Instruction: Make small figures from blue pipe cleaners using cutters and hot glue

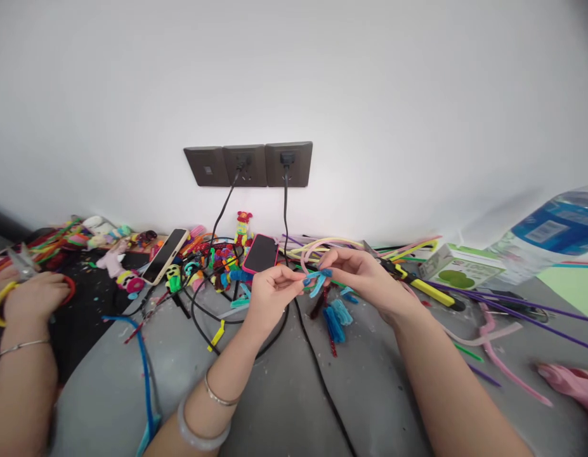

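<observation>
My left hand (pixel 271 293) and my right hand (pixel 365 274) meet above the grey table (pixel 284 393) and pinch a small blue pipe-cleaner piece (pixel 316 282) between their fingertips. The fingers of both hands are closed on it. Just below them lie more short blue pipe-cleaner bundles (pixel 336 315) and a dark red one (pixel 321 303). A pink-cased phone (pixel 261 253) lies face down just behind my left hand.
Another person's hand (pixel 34 295) at the left edge holds scissors with yellow and red handles. A second phone (pixel 164 255), black cables (pixel 317 371), loose pipe cleaners (pixel 503 304), yellow-handled pliers (pixel 417 282), a green box (pixel 458 266) and a water bottle (pixel 555 231) crowd the table. Wall sockets (pixel 248 165) sit behind.
</observation>
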`<action>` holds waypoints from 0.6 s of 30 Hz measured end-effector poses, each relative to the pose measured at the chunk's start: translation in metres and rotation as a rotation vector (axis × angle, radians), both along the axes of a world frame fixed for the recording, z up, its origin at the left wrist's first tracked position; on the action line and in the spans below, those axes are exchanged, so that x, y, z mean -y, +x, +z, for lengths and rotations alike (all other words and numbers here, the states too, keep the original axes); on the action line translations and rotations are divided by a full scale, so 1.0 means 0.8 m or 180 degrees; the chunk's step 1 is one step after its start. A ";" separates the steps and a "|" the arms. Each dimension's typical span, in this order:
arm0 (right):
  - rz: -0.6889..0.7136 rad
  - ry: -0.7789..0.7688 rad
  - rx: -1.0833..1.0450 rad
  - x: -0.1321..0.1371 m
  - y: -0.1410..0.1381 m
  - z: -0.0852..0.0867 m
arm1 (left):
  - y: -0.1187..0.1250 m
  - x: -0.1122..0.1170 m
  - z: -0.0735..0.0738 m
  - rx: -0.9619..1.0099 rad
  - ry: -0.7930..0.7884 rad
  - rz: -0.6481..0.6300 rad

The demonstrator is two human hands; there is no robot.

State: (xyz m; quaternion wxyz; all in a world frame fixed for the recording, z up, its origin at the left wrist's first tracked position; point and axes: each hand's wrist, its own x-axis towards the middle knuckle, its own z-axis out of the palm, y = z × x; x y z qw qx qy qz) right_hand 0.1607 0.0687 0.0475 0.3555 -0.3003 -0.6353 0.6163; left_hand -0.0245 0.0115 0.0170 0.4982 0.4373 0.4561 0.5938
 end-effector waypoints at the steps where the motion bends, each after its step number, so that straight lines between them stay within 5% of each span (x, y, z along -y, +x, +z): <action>1: -0.0074 0.0036 -0.0003 0.001 -0.002 0.001 | 0.002 0.001 0.001 -0.0019 0.0034 0.0066; 7: -0.0336 0.0303 -0.0194 -0.003 -0.012 -0.006 | 0.009 0.006 0.005 -0.0109 0.0248 0.0267; 18: -0.0684 0.0251 -0.0294 -0.008 -0.014 -0.010 | 0.009 0.006 0.005 -0.0532 0.0513 0.0054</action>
